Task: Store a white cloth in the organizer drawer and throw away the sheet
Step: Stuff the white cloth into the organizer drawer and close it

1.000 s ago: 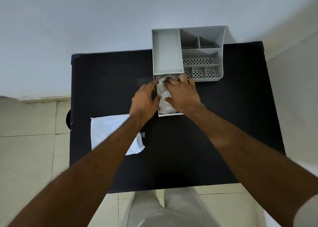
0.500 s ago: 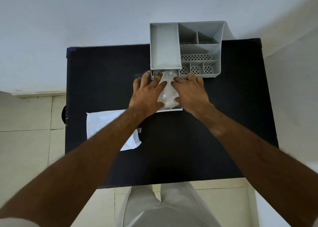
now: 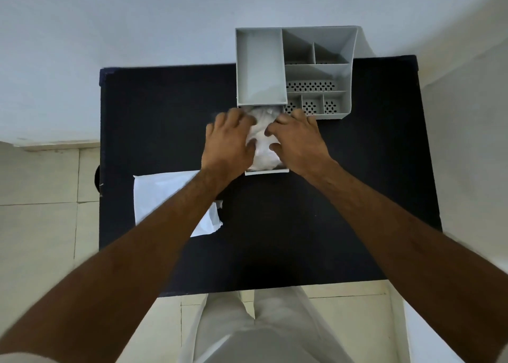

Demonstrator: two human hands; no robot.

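Observation:
A grey organizer (image 3: 319, 71) stands at the back of the black table (image 3: 343, 197). Its drawer (image 3: 268, 172) is pulled out toward me from under the left compartment. A crumpled white cloth (image 3: 262, 142) lies bunched inside the drawer. My left hand (image 3: 228, 142) presses on the cloth's left side, fingers spread and partly blurred. My right hand (image 3: 298, 140) presses on its right side, fingers curled onto it. A white sheet (image 3: 162, 195) lies flat on the table's left part, half hidden under my left forearm.
The table's back edge meets a pale wall, and the organizer stands against it. Tiled floor shows to the left and below the table's front edge. My pale trousers are at the bottom centre.
Both hands have kept working the cloth down into the drawer, shifting slightly on it. The cloth sits more bunched in the middle of the drawer. The camera has tilted a little.

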